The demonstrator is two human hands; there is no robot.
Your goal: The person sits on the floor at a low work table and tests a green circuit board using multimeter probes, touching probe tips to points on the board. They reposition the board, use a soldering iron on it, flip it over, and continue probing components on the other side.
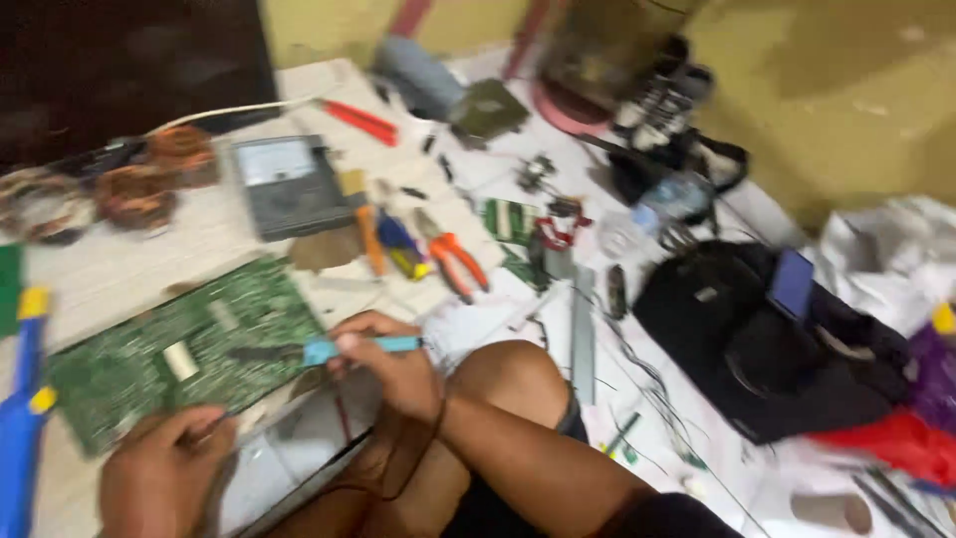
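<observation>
A single head-worn camera looks steeply down and forward from close above the person's lap, tilted so the white floor (119, 269) slants; the far yellow wall (846, 90) crosses the top edge, blurred.

My right hand (383, 364) has bare floor just beyond its knuckles, then orange-handled pliers (450, 257) and screwdrivers (383, 242) block the way. Ahead of my left hand (164, 468) the green circuit board (184, 349) fills the floor. My raised knee (508, 379) walls off the black bag (767, 349); loose wires (647, 384) lie between.
</observation>
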